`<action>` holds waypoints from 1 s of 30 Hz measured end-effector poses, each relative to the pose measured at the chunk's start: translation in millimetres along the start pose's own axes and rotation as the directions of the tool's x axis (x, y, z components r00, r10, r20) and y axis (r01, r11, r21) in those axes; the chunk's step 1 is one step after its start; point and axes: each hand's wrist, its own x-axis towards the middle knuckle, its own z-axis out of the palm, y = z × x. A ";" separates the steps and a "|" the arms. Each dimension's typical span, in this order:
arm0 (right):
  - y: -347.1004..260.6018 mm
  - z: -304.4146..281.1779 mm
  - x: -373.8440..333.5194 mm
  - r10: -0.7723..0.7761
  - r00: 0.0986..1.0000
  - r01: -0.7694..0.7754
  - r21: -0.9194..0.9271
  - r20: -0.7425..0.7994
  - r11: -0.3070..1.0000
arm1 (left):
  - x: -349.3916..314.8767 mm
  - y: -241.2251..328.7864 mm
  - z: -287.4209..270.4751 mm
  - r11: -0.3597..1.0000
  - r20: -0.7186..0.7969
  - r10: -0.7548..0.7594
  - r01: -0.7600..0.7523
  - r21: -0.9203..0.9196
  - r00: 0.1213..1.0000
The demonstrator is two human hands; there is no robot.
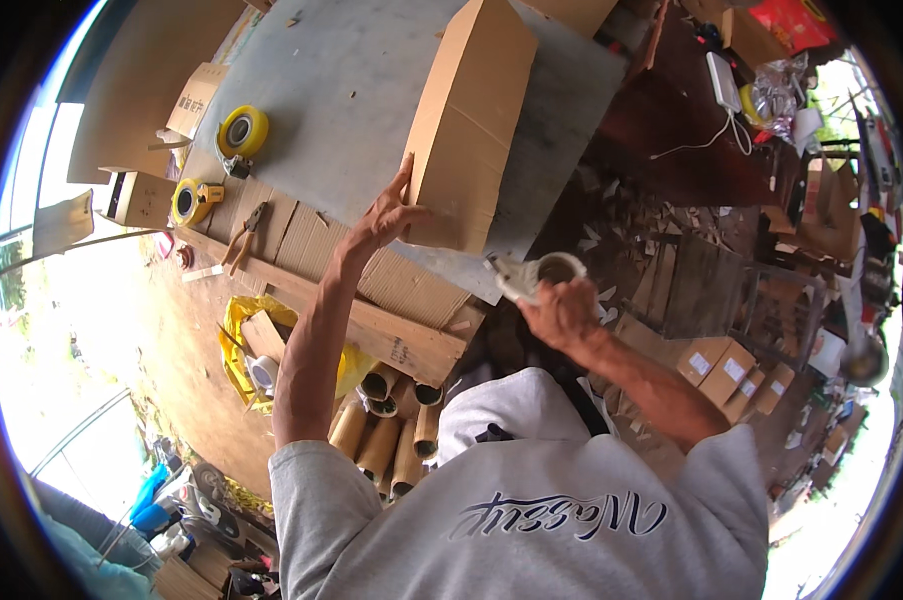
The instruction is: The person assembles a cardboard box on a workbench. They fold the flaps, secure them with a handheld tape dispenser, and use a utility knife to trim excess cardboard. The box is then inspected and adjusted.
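Note:
A long brown cardboard box (pixel 471 130) stretches away from me on the grey tabletop (pixel 321 70), its near end close to the table's front edge. My left hand (pixel 386 215) is closed around the box's near left edge, thumb on one side and fingers on the other. To the right of that near end, my right hand (pixel 566 312) grips a whitish tape dispenser (pixel 519 278) in the air. The dispenser's front end points toward the box, with a visible gap between them. Part of the tape roll is hidden by my fingers.
Two yellow tape rolls (pixel 243 132) and orange-handled pliers (pixel 245 238) lie on the left. Below the cardboard-covered edge are a yellow bag (pixel 239 330) and several cardboard tubes (pixel 379 445). At right, a dark red surface (pixel 651 125) holds a white power bank (pixel 723 82); small boxes (pixel 728 372) sit lower.

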 end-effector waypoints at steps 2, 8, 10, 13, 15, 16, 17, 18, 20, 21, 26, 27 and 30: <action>29.5 5.8 6.9 0.115 0.986 -0.112 -0.029 0.123 0.993 | 2.8 0.5 -1.7 0.999 -0.010 0.002 -0.002 0.034 1.000; 45.7 17.6 47.9 0.260 0.920 -0.232 -0.127 0.295 0.964 | -5.3 12.1 11.7 1.000 -0.037 -0.010 0.009 -0.022 0.999; 47.8 35.3 54.2 0.154 0.981 -0.133 -0.170 0.116 0.976 | -6.0 4.3 15.9 0.999 -0.047 -0.017 0.015 -0.043 0.999; 47.1 54.9 56.9 -0.123 0.965 0.052 -0.289 -0.231 0.956 | -4.5 6.2 34.0 0.988 -0.115 -0.112 0.123 0.098 0.987; 42.3 66.9 58.2 -0.215 0.927 0.083 -0.392 -0.306 0.916 | -4.1 5.5 48.7 0.964 -0.196 -0.113 0.156 0.217 0.974; 46.4 81.0 54.7 -0.346 0.848 0.101 -0.520 -0.401 0.848 | -1.8 4.5 56.3 0.946 -0.219 -0.152 0.206 0.250 0.964; 31.6 89.0 46.6 -0.040 0.972 -0.058 -0.399 -0.231 0.915 | 1.1 5.9 60.6 0.926 -0.244 -0.186 0.253 0.280 0.952; 25.9 90.1 46.3 -0.026 0.980 -0.056 -0.406 -0.195 0.912 | -2.7 14.2 59.2 0.938 -0.203 -0.247 0.287 0.196 0.947; 17.4 100.6 41.6 0.010 0.975 -0.092 -0.363 -0.220 0.927 | -4.5 15.9 59.3 0.930 -0.218 -0.268 0.311 0.196 0.939; 13.8 111.0 37.2 0.034 0.959 -0.125 -0.312 -0.280 0.942 | -2.6 13.6 60.9 0.927 -0.222 -0.273 0.318 0.199 0.936; 3.9 127.9 36.5 0.191 0.961 -0.253 -0.355 -0.202 0.900 | -2.4 22.5 71.6 0.896 -0.299 -0.286 0.365 0.253 0.910; 1.4 130.4 42.3 0.299 0.948 -0.318 -0.308 -0.108 0.897 | -1.6 18.8 72.3 0.901 -0.303 -0.285 0.361 0.239 0.910; -2.6 118.8 59.0 0.549 0.808 -0.525 -0.162 0.216 0.836 | 1.4 9.4 72.2 0.915 -0.319 -0.272 0.347 0.205 0.908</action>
